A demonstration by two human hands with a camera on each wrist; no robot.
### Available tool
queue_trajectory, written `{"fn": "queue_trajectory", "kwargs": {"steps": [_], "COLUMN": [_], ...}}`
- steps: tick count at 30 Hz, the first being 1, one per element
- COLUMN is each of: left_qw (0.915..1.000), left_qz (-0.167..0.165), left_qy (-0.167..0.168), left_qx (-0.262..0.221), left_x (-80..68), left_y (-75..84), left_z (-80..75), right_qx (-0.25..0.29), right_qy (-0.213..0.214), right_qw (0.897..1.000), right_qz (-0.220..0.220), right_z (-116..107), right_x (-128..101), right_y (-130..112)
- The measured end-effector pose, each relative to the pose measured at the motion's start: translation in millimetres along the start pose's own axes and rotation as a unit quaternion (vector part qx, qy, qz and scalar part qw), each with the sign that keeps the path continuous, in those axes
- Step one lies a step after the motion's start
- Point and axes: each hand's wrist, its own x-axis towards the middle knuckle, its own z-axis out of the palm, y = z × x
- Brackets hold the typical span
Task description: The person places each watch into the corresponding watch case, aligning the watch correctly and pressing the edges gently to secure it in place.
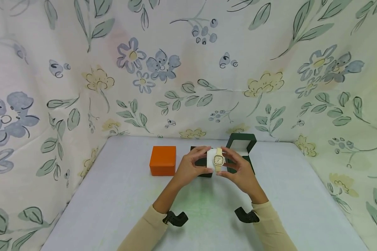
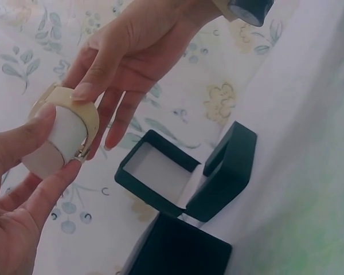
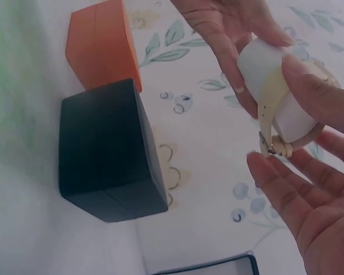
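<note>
A cream-strapped wristwatch [image 1: 218,159] with a squarish face is wrapped around a white watch cushion [image 1: 210,159], held up between both hands. My left hand [image 1: 188,169] grips the bare end of the cushion, thumb on one side and fingers on the other. On the opposite side, my right hand [image 1: 242,173] holds the watch, its thumb pressed on the strap [image 3: 272,94] in the right wrist view. The strap's buckle [image 3: 268,143] hangs at the cushion's underside, close to the right fingertips. Behind the right hand stands an open dark green watch box [image 1: 242,137] with a pale lining.
A closed dark box [image 3: 103,149] stands behind the hands, between the open green box and a closed orange box [image 1: 162,161] to the left. All three rest on a white-covered table [image 1: 122,195]. Floral fabric [image 1: 188,69] hangs around its back and sides.
</note>
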Motion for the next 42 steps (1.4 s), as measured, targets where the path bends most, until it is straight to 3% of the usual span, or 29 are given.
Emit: {"fn": "queue_trajectory", "kwargs": {"steps": [14,20,32,42], "left_qw": [0.9995,0.9996,0.9992,0.9985], "left_qz": [0.009,0.007,-0.009,0.030], "left_qy": [-0.028,-0.024,-0.020,-0.025], "left_qx": [0.015,-0.011,-0.033,-0.038], "left_x": [-1.1,-0.3,-0.4,-1.9], "left_y": [1.8,1.1,3.0,1.9], "left_z": [-1.0,-0.4,4.2,4.8], "right_qx": [0.017,-0.003,0.065,0.103], "right_qy": [-0.020,-0.024,-0.025,-0.015], "right_qw": [1.000,1.000,0.997,0.994], "right_qz": [0.002,-0.005,0.017,0.025], "right_z": [0.6,1.1,2.1,6.4], "right_x": [0.6,1.5,-1.2,-0.5], "right_y": [-0.4,-2.6,-0.4,-4.3]}}
